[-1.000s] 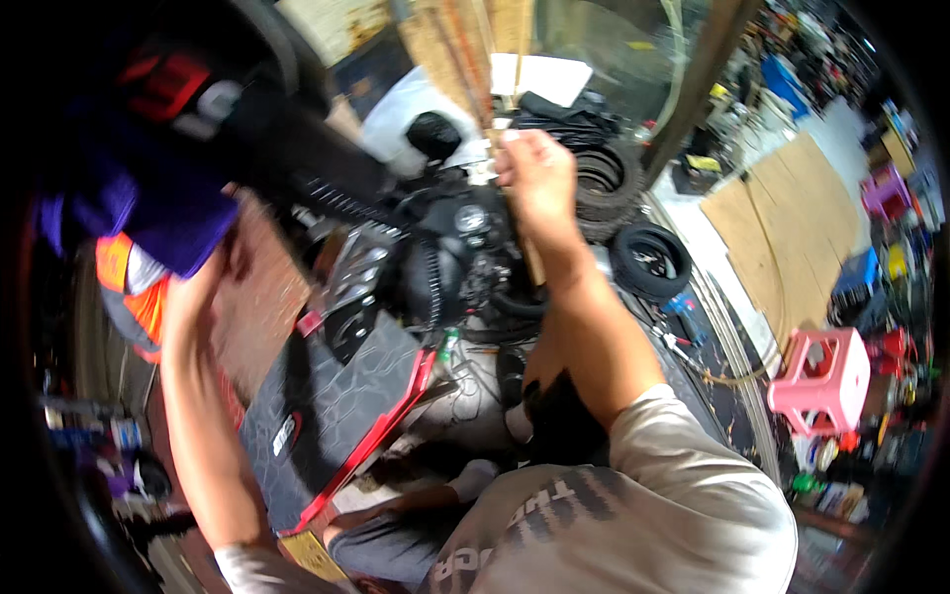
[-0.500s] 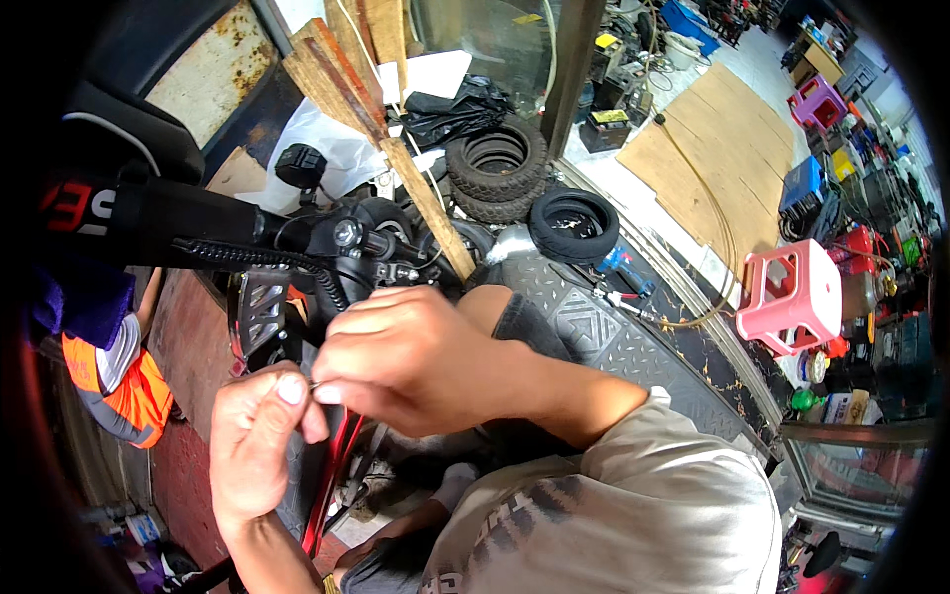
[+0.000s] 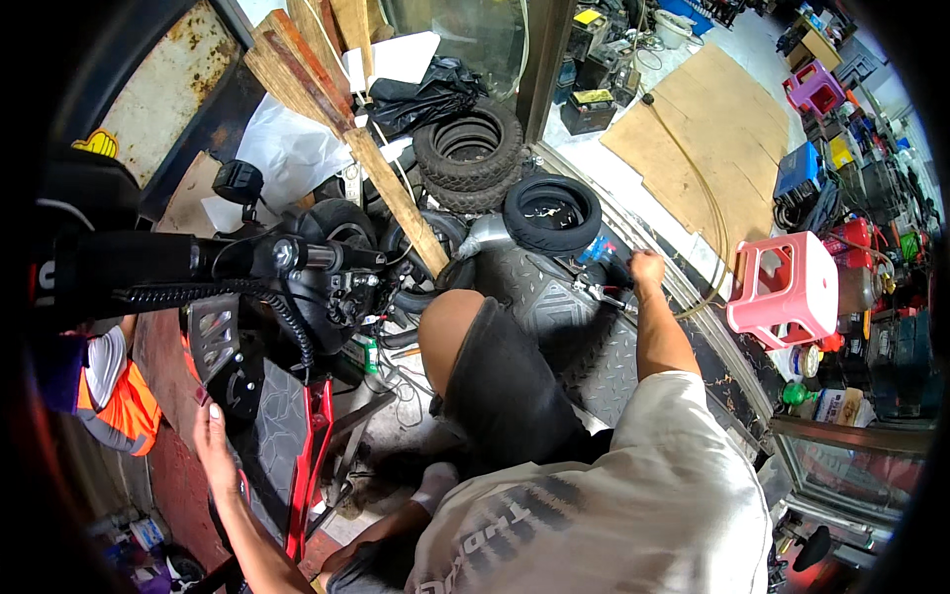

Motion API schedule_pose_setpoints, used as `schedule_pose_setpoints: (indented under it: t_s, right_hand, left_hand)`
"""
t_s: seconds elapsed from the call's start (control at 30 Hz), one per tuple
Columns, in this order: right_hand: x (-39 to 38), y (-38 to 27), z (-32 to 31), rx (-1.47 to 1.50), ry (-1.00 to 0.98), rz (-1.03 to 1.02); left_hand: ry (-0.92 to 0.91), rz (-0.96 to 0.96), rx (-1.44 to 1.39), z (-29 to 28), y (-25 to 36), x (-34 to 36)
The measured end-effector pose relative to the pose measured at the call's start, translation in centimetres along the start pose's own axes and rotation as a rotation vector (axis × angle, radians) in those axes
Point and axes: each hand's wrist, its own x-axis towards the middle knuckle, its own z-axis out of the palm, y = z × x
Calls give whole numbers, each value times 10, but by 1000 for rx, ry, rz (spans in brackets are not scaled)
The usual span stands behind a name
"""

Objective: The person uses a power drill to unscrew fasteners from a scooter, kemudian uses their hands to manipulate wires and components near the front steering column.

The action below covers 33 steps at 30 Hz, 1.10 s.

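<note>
My left hand (image 3: 215, 450) is beside the black deck (image 3: 272, 431) of an electric scooter with red side rails (image 3: 309, 465). Its thumb and fingers are drawn together, and a small dark red bit (image 3: 202, 395) shows at their tips; whether they hold it is unclear. Far to the right, my outstretched right hand (image 3: 647, 268) has curled fingers at a blue and dark air tool (image 3: 600, 251) with a silver fitting, on the dark tread-plate mat (image 3: 604, 381). Part of its grip is hidden. The scooter's black stem (image 3: 168, 247) leans in from the left.
Two stacked knobbly tyres (image 3: 467, 158) and a smooth tyre (image 3: 552, 215) lie ahead, beside wooden planks (image 3: 396, 203). A pink stool (image 3: 787, 287) and a yellow hose (image 3: 720, 238) are at right. A person in an orange vest (image 3: 124, 406) is at far left.
My hands, earlier close together over the scooter with a thin dark thing between the fingertips, have parted. The right reached far right to the air tool; the left moved left and down.
</note>
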Motion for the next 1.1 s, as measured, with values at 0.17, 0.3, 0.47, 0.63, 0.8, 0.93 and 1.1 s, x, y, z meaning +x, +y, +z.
schedule_pose_setpoints:
  t_s: [0.17, 0.3, 0.47, 0.63, 0.8, 0.93, 1.1]
  right_hand:
    - [7, -3, 14, -308, 1, -110]
    - [35, 1, 23, -329, -115, -81]
    - [43, 27, 25, -257, -36, -140]
    - [-29, 9, 8, -151, 77, -218]
    - [-86, 25, -14, -363, 9, -214]
    - [-97, 68, -6, -814, -204, -281]
    - [-66, 118, -12, -888, -271, -513]
  left_hand:
    - [-31, 71, -275, 10, -41, -16]
    - [-13, 169, -191, 19, -22, -27]
    - [-85, 90, -202, 48, 28, -19]
    - [-76, 55, -179, 44, 29, -16]
    - [-50, 71, -129, 40, 21, -14]
    - [-26, 246, 47, 40, 17, -6]
    - [41, 301, 245, 44, 14, 1]
